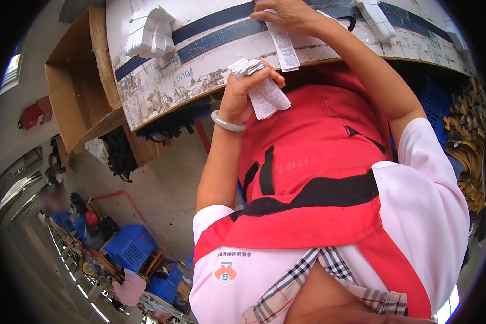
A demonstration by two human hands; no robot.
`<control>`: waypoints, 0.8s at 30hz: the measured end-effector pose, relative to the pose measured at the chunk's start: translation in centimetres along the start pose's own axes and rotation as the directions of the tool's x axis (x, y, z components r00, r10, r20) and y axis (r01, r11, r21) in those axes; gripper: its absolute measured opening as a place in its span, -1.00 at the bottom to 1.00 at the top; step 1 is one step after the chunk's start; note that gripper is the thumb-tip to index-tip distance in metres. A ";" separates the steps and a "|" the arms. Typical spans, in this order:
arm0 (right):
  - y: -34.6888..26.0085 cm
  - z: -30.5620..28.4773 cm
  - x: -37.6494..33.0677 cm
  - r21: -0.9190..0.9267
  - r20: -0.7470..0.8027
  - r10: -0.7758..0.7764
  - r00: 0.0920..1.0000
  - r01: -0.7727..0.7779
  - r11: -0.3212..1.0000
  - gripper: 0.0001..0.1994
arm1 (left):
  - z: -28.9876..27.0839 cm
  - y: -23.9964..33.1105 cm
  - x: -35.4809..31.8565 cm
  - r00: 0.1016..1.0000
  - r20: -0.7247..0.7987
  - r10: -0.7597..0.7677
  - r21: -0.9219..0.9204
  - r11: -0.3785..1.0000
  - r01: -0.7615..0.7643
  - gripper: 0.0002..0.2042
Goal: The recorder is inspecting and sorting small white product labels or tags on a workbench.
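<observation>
My left hand (236, 97), with a pale bangle at its wrist, is closed around a folded bundle of white printed labels (270, 99) just off the table's near edge. Farther off and to the right, my right hand (290, 15) bends over the table with its fingers closed on the upper end of a white label strip (284, 51). That strip hangs down toward the table's front edge. On the tabletop, a thick stack of white labels (152, 33) lies at the left, and another label stack (376, 21) is at the right.
The worn white table (162, 89) has dark blue tape bands across it. An open cardboard box (81, 81) stands at its left. Tan straps (467, 146) hang at the right, beside a blue crate (433, 102). More blue crates (132, 245) and a person (129, 289) are lower left.
</observation>
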State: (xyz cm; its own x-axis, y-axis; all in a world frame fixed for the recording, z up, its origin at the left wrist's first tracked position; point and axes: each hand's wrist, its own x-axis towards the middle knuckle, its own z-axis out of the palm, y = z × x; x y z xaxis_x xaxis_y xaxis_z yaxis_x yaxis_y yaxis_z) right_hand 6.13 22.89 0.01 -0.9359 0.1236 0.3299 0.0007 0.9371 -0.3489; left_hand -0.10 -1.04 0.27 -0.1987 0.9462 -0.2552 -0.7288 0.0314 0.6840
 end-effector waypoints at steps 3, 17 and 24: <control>-0.5 -0.3 -1.0 -0.020 -0.053 -0.037 0.998 0.036 0.999 -0.81 | -0.8 -0.2 -0.1 1.000 -0.017 0.007 -0.015 1.000 -0.008 -0.85; -0.3 2.4 -4.4 0.237 -0.626 -0.016 0.780 0.210 0.949 -0.91 | 0.0 -0.3 0.7 0.979 -0.172 0.106 0.199 0.977 -0.071 -0.82; -5.4 -2.4 -5.6 0.534 -0.138 0.243 0.960 -0.135 0.835 -0.87 | 1.4 0.6 1.0 0.833 -0.231 0.503 0.581 0.758 -0.296 -0.73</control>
State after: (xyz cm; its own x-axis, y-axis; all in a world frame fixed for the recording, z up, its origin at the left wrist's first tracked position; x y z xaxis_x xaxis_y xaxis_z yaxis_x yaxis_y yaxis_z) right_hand 12.18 17.93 2.15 -0.8499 0.3914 0.3529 -0.0613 0.5917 -0.8039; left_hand 0.20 0.40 1.36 -0.6831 0.7298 -0.0266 -0.1125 -0.0692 0.9912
